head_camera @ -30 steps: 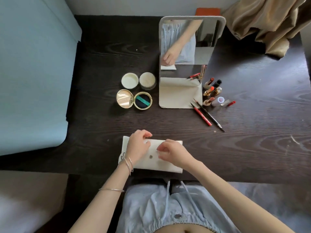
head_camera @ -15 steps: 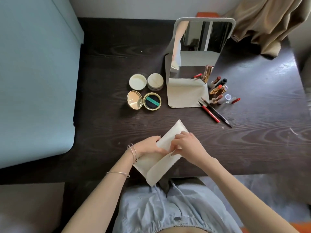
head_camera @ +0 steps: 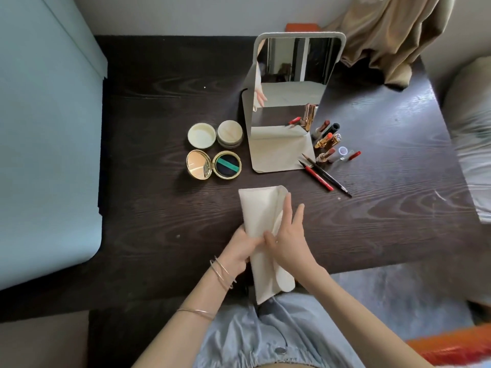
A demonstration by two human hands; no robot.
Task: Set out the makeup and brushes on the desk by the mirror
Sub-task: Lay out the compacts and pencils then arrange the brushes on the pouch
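Observation:
A cream fabric pouch [head_camera: 259, 208] lies lengthwise at the near edge of the dark desk [head_camera: 148, 208], its flap turned back. My left hand [head_camera: 237, 252] grips its left side. My right hand [head_camera: 288, 236] rests flat on the flap, fingers spread, thumb pinching the fabric. Behind stands the mirror [head_camera: 292, 75] on its pale base. Right of it lie several lipsticks [head_camera: 325, 140], a red pencil [head_camera: 317, 176] and a black brush [head_camera: 330, 177]. To its left sit an open gold compact [head_camera: 214, 164], a cream lid [head_camera: 202, 135] and a powder jar [head_camera: 229, 133].
A pale blue panel [head_camera: 47, 142] borders the desk on the left. Tan cloth [head_camera: 393, 35] hangs over the far right corner. An orange object [head_camera: 303, 26] sits behind the mirror. A bed or cushion edge [head_camera: 473, 134] lies to the right.
The pouch was lifted off the desk and turned from crosswise to lengthwise, away from me. Its flap came open, and my right hand has flattened onto it.

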